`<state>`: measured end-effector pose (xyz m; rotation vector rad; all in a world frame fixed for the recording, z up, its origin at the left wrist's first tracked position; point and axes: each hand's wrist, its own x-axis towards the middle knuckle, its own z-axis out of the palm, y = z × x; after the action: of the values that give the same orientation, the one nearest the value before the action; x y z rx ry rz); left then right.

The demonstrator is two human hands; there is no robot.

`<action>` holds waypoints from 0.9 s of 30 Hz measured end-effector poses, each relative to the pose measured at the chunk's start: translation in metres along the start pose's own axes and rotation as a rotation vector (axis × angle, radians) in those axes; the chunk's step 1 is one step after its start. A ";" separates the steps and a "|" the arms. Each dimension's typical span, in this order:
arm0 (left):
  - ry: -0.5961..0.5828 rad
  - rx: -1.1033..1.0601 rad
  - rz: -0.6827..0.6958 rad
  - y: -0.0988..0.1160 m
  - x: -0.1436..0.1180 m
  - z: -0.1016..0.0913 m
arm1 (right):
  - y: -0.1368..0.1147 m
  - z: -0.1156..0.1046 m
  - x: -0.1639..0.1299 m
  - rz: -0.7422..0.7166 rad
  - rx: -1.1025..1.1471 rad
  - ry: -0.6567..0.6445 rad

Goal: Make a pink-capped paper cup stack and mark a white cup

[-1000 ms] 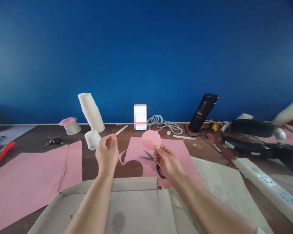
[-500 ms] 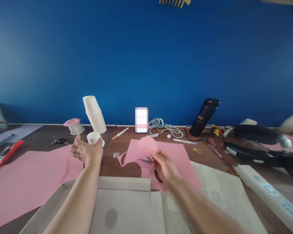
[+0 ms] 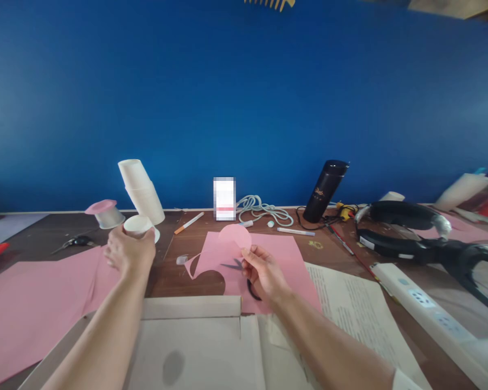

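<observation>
My left hand [image 3: 129, 252] is closed around a small white paper cup [image 3: 137, 223], thumb on its right side and the other fingers on its left. Part of the cup is hidden behind the hand. Between thumb and fingers, my right hand [image 3: 265, 273] pinches the lower edge of a pink paper circle [image 3: 232, 236]. Below that circle lies a cut pink sheet [image 3: 287, 260] with a curved piece gone from its left side. Scissors [image 3: 231, 265] rest on the sheet, partly covered by my right hand.
Stacked white cups [image 3: 143, 196] stand near the wall, beside a cup with a pink top [image 3: 108, 213]. A phone [image 3: 224, 199], a coiled cable [image 3: 260, 208], a black bottle [image 3: 326, 190] and a power strip [image 3: 421, 303] are further right. A grey board [image 3: 203, 352] lies in front.
My left hand has gone from spread fingers beside the small cup to a grip around it. The right hand still holds the pink circle. The whole view has shifted slightly.
</observation>
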<state>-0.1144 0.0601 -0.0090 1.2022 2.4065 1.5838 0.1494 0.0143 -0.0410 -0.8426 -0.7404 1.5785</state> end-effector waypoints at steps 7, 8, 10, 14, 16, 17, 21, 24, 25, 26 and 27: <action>-0.364 -0.172 0.091 0.042 -0.088 0.001 | -0.009 -0.005 0.001 -0.022 0.124 0.017; -0.397 -0.191 0.082 0.042 -0.096 0.002 | -0.009 -0.005 0.001 -0.023 0.132 0.018; -0.431 -0.217 0.070 0.039 -0.107 0.004 | -0.010 -0.006 0.002 -0.018 0.132 0.010; -0.397 -0.185 0.109 0.030 -0.111 0.005 | -0.009 -0.007 0.001 -0.019 0.098 0.015; -0.398 -0.145 0.156 0.027 -0.111 0.005 | -0.009 -0.006 0.001 -0.024 0.092 0.013; -0.409 -0.134 0.176 0.026 -0.110 0.005 | -0.009 -0.005 0.000 -0.023 0.095 0.006; -0.435 -0.123 0.186 0.025 -0.107 0.007 | -0.012 -0.002 -0.004 0.029 0.113 -0.081; -0.396 -0.092 0.157 0.024 -0.104 0.005 | -0.012 0.001 -0.007 0.117 0.118 -0.149; -0.379 -0.081 0.151 0.024 -0.103 0.004 | -0.012 0.001 -0.008 0.136 0.114 -0.156; -0.363 -0.073 0.148 0.024 -0.101 0.003 | -0.011 0.002 -0.008 0.146 0.107 -0.157; -0.351 -0.068 0.145 0.023 -0.100 0.002 | -0.009 0.002 -0.008 0.147 0.099 -0.156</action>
<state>-0.0292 0.0056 -0.0294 1.5241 2.0741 1.3364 0.1533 0.0082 -0.0312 -0.7209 -0.7173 1.8126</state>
